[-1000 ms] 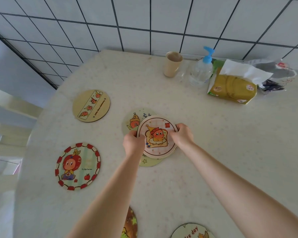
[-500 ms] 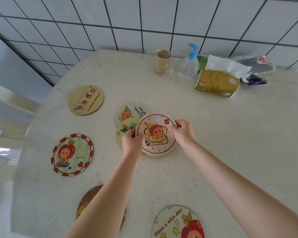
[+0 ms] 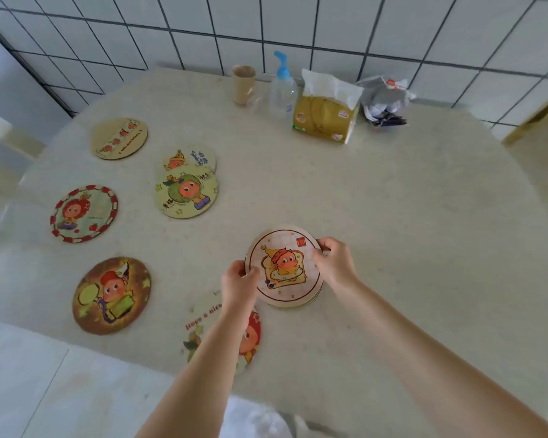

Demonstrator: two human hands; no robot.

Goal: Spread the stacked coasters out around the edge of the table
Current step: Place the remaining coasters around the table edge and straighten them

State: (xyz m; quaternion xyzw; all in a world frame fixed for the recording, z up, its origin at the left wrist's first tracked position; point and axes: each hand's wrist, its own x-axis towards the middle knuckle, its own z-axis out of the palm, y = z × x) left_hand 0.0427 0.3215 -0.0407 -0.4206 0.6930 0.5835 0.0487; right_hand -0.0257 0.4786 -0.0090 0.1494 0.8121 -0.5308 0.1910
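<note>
Both hands hold a small stack of round coasters [image 3: 283, 265] just above the table's middle front; its top one shows an orange figure on toast. My left hand [image 3: 238, 278] grips the stack's left rim and my right hand [image 3: 334, 262] pinches its right rim. Two overlapping coasters lie to the upper left: a green-hooded one [image 3: 186, 191] over one with a crowned figure [image 3: 190, 158]. Single coasters lie along the left edge: a tan one [image 3: 119, 139], a red-bordered one [image 3: 84, 214] and a brown one [image 3: 112, 295]. A "Have a nice" coaster [image 3: 250, 333] lies partly hidden under my left forearm.
At the back by the tiled wall stand a beige cup [image 3: 243, 84], a pump bottle [image 3: 282, 90], a yellow tissue pack [image 3: 326, 116] and a crumpled plastic bag [image 3: 385, 98]. The round table [image 3: 408, 232] has bare surface on its right half.
Both hands have carried the stack away from the two overlapping coasters, to the right and toward me. The green-hooded coaster beneath it is now uncovered.
</note>
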